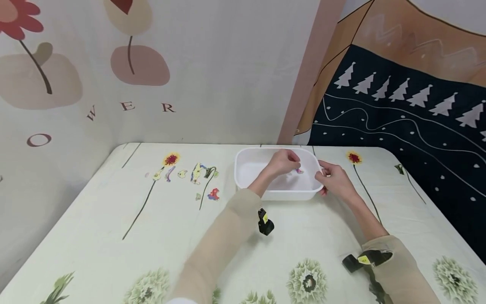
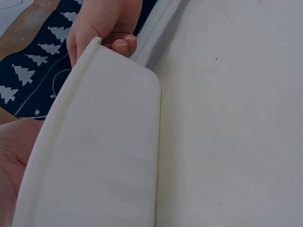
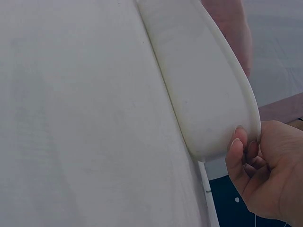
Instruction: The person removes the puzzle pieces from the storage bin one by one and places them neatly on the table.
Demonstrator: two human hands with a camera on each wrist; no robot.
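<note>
A white plastic basin (image 1: 288,195) stands toward the back of the table. Over its inside, my left hand (image 1: 282,162) has its fingers bent together, pinching a small pink and purple cutout (image 1: 299,171) at the fingertips. My right hand (image 1: 336,179) grips the basin's right end, thumb at the rim and fingers beneath. In the right wrist view, the right hand's curled fingers (image 3: 239,151) touch the basin's outer corner. The left wrist view shows mostly the basin's outer wall (image 2: 94,132), which hides the left fingertips and the cutout.
Left of the basin, several small cutouts lie on the flower-printed tablecloth (image 1: 114,190), among them a red and blue one (image 1: 214,194), a purple curved one (image 1: 169,174) and a yellow and blue one (image 1: 196,173). Patterned cloths hang behind the table.
</note>
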